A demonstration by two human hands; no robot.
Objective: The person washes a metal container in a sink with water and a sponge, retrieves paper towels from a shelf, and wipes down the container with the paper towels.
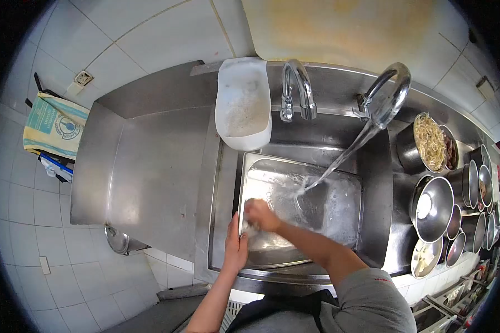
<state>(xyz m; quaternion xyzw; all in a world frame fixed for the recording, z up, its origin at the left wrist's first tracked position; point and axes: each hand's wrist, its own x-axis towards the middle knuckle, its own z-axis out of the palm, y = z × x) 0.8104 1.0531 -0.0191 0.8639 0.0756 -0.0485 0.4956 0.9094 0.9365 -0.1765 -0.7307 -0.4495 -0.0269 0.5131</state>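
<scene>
A shallow rectangular metal tray lies in the sink, wet inside. My left hand grips its left rim near the front corner, thumb on the inner side. Against the inside of that same left wall is my right hand, fingers curled and slightly blurred. Something pale shows under these fingers, too small and smeared to name. Water runs from the right faucet into the tray and splashes near its middle.
A second faucet stands left of the running one. A white plastic tub with suds sits at the sink's back left corner. Several metal bowls and pots line the right counter. A bare steel counter extends left.
</scene>
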